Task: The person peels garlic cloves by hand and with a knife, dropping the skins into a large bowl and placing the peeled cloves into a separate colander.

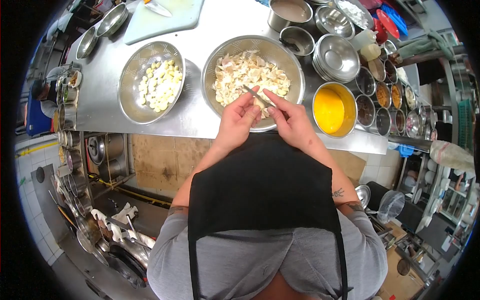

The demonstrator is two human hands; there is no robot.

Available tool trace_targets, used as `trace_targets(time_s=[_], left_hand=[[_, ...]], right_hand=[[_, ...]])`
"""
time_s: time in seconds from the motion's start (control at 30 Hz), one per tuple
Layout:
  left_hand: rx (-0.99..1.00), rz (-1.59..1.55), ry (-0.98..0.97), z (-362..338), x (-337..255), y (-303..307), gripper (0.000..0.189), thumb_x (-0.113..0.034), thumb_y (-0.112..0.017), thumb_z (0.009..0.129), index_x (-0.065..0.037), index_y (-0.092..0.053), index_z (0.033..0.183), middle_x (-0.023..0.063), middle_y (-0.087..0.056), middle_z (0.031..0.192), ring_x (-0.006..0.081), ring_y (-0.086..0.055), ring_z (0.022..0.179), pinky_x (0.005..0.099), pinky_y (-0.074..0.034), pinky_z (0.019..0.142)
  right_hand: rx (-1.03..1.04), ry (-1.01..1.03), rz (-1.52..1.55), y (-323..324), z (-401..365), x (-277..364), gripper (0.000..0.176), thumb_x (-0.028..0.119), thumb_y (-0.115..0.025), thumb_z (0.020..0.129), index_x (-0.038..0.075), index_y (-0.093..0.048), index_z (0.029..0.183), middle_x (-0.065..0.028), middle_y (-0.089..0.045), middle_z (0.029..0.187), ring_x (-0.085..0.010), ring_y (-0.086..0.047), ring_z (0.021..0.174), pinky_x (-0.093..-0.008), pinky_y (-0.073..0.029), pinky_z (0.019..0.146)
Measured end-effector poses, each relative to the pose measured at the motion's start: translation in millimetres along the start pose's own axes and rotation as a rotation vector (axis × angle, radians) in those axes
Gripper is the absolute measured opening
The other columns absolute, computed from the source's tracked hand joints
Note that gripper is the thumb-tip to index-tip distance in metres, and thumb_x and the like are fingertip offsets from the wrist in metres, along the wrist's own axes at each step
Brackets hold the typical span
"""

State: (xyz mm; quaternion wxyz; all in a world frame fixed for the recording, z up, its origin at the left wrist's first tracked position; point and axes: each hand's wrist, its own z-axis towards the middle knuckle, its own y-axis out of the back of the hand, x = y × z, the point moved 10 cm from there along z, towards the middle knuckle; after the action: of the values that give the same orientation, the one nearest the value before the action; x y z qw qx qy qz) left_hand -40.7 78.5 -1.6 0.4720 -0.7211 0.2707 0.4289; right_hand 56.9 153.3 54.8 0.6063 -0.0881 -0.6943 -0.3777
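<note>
Both hands meet over the near rim of a large steel colander (294, 67) full of pale peelings and skins. My left hand (236, 120) pinches a small pale piece, likely a garlic clove, at its fingertips. My right hand (294, 124) is closed on a small knife (254, 93), index finger stretched along it, the thin blade pointing up-left over the peelings. A second steel colander (131, 102) to the left holds several peeled pale-yellow cloves (159, 84).
A steel counter (197, 117) carries a tub of yellow liquid (332, 110), stacked steel bowls (336, 57), small seasoning pots (381, 102), squeeze bottles (369, 44) and a cutting board with a cleaver (162, 17). Pans and utensils lie lower left (107, 235).
</note>
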Motion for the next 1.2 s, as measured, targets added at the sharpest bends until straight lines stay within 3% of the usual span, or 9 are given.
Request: trace_targets(time_s=[0.2,0.47,0.53,0.6,0.7,0.8,0.9,1.0,1.2], left_hand=[[0.061,0.081,-0.010,6,2,9,0.046,-0.001,-0.054,0.094,0.000,-0.043,0.139,0.0032,-0.061,0.092,0.0078,-0.056,0.076,0.0215,-0.044,0.064],[0.060,-0.001,0.048,1,1,-7,0.041,0.002,-0.056,0.092,0.002,-0.048,0.132,0.0071,-0.064,0.103,0.0088,-0.059,0.080,0.0222,-0.047,0.067],[0.058,-0.005,0.054,2,1,-6,0.039,0.001,-0.056,0.093,0.002,-0.049,0.130,0.0073,-0.064,0.104,0.0093,-0.059,0.082,0.0224,-0.048,0.068],[0.058,0.038,0.051,8,0,2,0.037,-0.001,-0.056,0.093,0.002,-0.050,0.129,0.0069,-0.064,0.103,0.0104,-0.061,0.084,0.0229,-0.049,0.069],[0.016,-0.065,0.094,8,10,11,0.035,-0.003,-0.055,0.095,0.000,-0.051,0.129,0.0080,-0.063,0.105,0.0122,-0.060,0.087,0.0249,-0.050,0.072],[-0.019,-0.183,0.132,8,14,14,0.036,-0.002,-0.054,0.095,0.000,-0.051,0.130,0.0074,-0.063,0.103,0.0127,-0.060,0.090,0.0260,-0.051,0.074],[-0.018,-0.206,0.140,9,15,15,0.036,-0.001,-0.056,0.094,-0.001,-0.052,0.129,0.0081,-0.059,0.114,0.0147,-0.063,0.091,0.0260,-0.053,0.076],[-0.041,-0.178,0.111,9,11,14,0.035,-0.003,-0.054,0.095,0.000,-0.052,0.130,0.0061,-0.062,0.104,0.0131,-0.060,0.093,0.0260,-0.051,0.076],[-0.018,-0.148,0.082,11,15,20,0.032,-0.002,-0.055,0.094,0.000,-0.055,0.126,0.0054,-0.063,0.107,0.0121,-0.060,0.092,0.0246,-0.050,0.074]], right_hand=[[0.155,-0.141,0.025,-5,-2,-6,0.042,0.008,-0.059,0.090,0.011,-0.055,0.132,-0.0183,-0.062,0.069,-0.0214,-0.063,0.061,-0.0308,-0.047,0.060],[-0.060,0.205,0.057,-2,3,-21,0.037,0.009,-0.056,0.094,0.006,-0.056,0.131,-0.0082,-0.064,0.074,-0.0107,-0.052,0.061,-0.0275,-0.046,0.060],[-0.030,0.061,0.223,-3,6,-36,0.036,0.011,-0.054,0.096,0.004,-0.055,0.131,-0.0025,-0.060,0.073,-0.0081,-0.048,0.061,-0.0254,-0.044,0.059],[0.056,-0.281,0.487,-11,0,-62,0.035,0.013,-0.051,0.099,0.002,-0.054,0.132,0.0027,-0.055,0.071,-0.0055,-0.046,0.062,-0.0233,-0.041,0.058],[0.016,-0.364,0.474,-6,-3,-57,0.038,0.016,-0.049,0.100,0.001,-0.051,0.135,0.0060,-0.047,0.069,-0.0029,-0.041,0.061,-0.0213,-0.038,0.055],[0.057,-0.329,0.364,-9,-4,-58,0.038,0.018,-0.049,0.100,0.002,-0.051,0.135,0.0040,-0.049,0.068,-0.0035,-0.042,0.062,-0.0217,-0.039,0.056],[0.040,-0.240,0.139,-3,1,-51,0.038,0.016,-0.053,0.098,0.005,-0.053,0.134,0.0009,-0.052,0.067,-0.0046,-0.044,0.063,-0.0222,-0.040,0.058],[-0.046,-0.124,0.129,7,2,-36,0.038,0.013,-0.056,0.095,0.008,-0.055,0.133,-0.0043,-0.058,0.066,-0.0067,-0.047,0.062,-0.0246,-0.042,0.059],[0.066,-0.123,0.071,3,-2,-15,0.045,0.010,-0.060,0.091,0.013,-0.053,0.135,-0.0114,-0.061,0.065,-0.0124,-0.051,0.057,-0.0279,-0.045,0.059]])
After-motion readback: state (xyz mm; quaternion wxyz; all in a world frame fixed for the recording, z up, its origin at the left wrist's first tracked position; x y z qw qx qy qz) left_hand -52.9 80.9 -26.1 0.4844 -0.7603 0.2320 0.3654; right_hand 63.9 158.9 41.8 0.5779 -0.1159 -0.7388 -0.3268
